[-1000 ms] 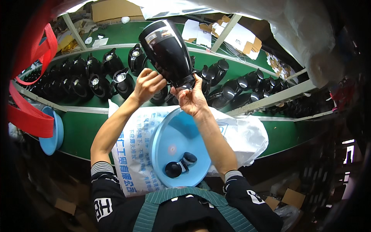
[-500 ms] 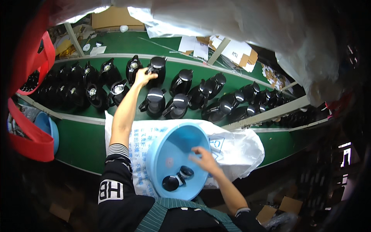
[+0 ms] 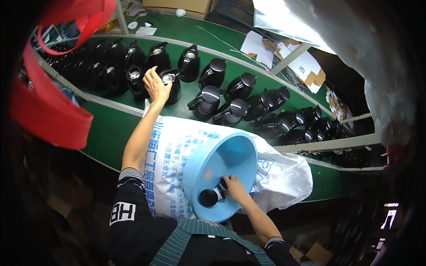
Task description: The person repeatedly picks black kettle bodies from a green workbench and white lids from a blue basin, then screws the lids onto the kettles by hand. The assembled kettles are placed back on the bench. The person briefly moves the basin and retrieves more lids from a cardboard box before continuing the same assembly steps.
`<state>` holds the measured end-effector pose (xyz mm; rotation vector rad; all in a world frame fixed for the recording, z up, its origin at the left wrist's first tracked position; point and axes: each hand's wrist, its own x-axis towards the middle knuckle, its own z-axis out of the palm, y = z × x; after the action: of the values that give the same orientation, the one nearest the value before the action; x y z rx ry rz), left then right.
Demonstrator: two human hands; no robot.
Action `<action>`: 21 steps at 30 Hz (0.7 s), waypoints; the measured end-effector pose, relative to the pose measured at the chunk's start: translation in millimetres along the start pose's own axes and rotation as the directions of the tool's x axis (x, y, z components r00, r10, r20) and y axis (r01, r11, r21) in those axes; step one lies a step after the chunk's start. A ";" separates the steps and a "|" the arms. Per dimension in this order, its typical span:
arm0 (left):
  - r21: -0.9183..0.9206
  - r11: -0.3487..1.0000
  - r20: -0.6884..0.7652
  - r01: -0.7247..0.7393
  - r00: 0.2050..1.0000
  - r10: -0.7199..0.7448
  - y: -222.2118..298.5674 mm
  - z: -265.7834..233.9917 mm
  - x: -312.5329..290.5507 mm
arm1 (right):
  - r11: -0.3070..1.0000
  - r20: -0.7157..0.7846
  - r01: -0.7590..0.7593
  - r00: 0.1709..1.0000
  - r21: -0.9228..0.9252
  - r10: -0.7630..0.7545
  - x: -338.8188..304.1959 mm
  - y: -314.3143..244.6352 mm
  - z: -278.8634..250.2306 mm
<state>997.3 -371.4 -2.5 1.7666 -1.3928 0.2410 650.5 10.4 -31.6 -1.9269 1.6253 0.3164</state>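
My left hand [image 3: 157, 88] is at a black jug [image 3: 174, 93] with an uncovered, silvery mouth. Its thumb and fingers are apart beside that mouth; the jug's handle is hidden. Inside a light blue basin [image 3: 195, 177], my right hand [image 3: 234, 188] has its fingers closed on a black lid [image 3: 223, 183], which they partly cover. Another round black lid [image 3: 208, 197] lies beside it on the basin's bottom. Just right of my left hand stand lidded black jugs, among them one in the front row [image 3: 207, 101].
The basin rests on a white printed sack [image 3: 288, 181] before the green bench [image 3: 106, 128]. More uncovered jugs [image 3: 190, 64] stand to the left and behind. A metal post [image 3: 290, 60] and flattened cartons [image 3: 306, 68] are at the back right. Red straps [image 3: 53, 111] hang at left.
My left hand has gone from a lidded jug at the back to an uncovered jug nearer the front. My right hand has lowered into the basin and closed on a lid. The view has shifted.
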 end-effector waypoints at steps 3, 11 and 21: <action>0.003 0.963 0.569 0.270 0.791 -0.224 -43.2 -1.5 17.5 | 1.000 0.017 -0.010 1.000 -0.019 0.011 8.7 9.3 -23.4; -0.233 0.953 0.459 0.192 0.886 -0.067 -68.6 -15.2 6.5 | 0.910 -0.263 0.267 0.947 0.318 -0.186 -9.3 -32.4 -244.3; -0.325 0.945 0.433 -0.034 0.883 0.181 62.3 -182.0 24.3 | 0.727 -0.807 0.482 0.065 -0.489 -0.586 170.0 -193.7 -303.7</action>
<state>1013.4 -260.6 155.8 1.5362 -1.7565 -0.3498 816.3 -287.5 174.5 -2.8534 1.1804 -1.4115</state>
